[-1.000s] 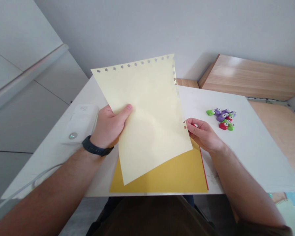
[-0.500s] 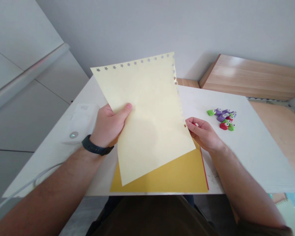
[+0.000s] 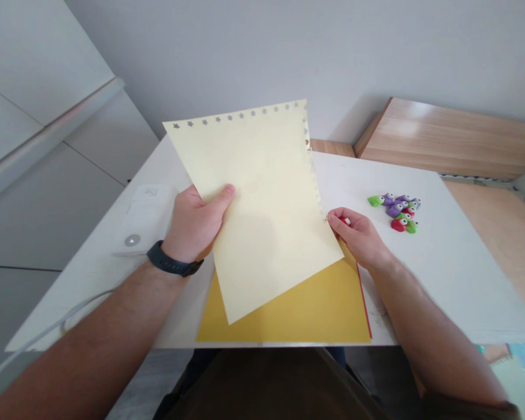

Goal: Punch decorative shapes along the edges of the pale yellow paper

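A pale yellow sheet of paper (image 3: 266,198) is held up above the table, tilted. Star-shaped holes run along its top edge and small cut-outs down its right edge. My left hand (image 3: 201,219) grips the sheet's left edge, thumb in front and fingers behind. At the lower right edge, my right hand (image 3: 354,233) is closed around a small red paper punch (image 3: 345,221), mostly hidden by the fingers. Beneath the sheet lies darker yellow paper (image 3: 297,309), with a red edge showing at its right.
Several small green, purple and red punches with eyes (image 3: 398,210) sit clustered on the white table (image 3: 437,274) at right. A white box-like device (image 3: 146,216) lies at left, near a white cable (image 3: 70,315). A wooden panel (image 3: 450,137) stands at the back right.
The sheet has shifted slightly: its right edge has moved left and its lower left corner right. My right hand, with the red punch, has moved a little left. My left hand keeps its grip.
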A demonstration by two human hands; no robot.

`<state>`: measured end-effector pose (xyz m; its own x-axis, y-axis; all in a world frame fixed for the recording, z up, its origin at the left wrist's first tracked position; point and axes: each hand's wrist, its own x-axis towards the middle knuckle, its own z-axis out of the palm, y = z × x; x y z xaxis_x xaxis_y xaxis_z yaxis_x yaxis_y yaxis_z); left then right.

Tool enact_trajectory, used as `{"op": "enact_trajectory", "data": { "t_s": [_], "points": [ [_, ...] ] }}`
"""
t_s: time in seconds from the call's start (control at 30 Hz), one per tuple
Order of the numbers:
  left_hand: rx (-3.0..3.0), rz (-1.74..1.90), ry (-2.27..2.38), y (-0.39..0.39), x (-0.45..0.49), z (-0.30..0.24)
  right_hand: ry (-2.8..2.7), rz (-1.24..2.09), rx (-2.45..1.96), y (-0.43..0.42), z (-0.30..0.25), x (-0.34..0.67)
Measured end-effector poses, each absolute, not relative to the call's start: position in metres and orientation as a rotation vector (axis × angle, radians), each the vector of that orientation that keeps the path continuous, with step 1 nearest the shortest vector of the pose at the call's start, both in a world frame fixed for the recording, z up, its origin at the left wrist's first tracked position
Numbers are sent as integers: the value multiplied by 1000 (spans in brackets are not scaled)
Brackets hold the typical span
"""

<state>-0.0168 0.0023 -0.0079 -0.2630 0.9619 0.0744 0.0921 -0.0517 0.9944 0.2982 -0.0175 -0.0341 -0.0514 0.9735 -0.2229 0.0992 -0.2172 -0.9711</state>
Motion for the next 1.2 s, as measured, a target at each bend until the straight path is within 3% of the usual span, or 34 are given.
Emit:
{"op": "enact_trajectory", "data": {
  "t_s": [0.5,0.93,1.2],
  "points": [
    [1159,1470,1460,4,-16,-8,-1314,1151,-1505,-12,-41,299],
    [1358,1515,1635,10,-29,-9,-1624,610,-1728,14,-36,298],
    [1379,1527,1686,15,-34,-14,-1848,396,-1662,73,-34,273]
  ]
}}
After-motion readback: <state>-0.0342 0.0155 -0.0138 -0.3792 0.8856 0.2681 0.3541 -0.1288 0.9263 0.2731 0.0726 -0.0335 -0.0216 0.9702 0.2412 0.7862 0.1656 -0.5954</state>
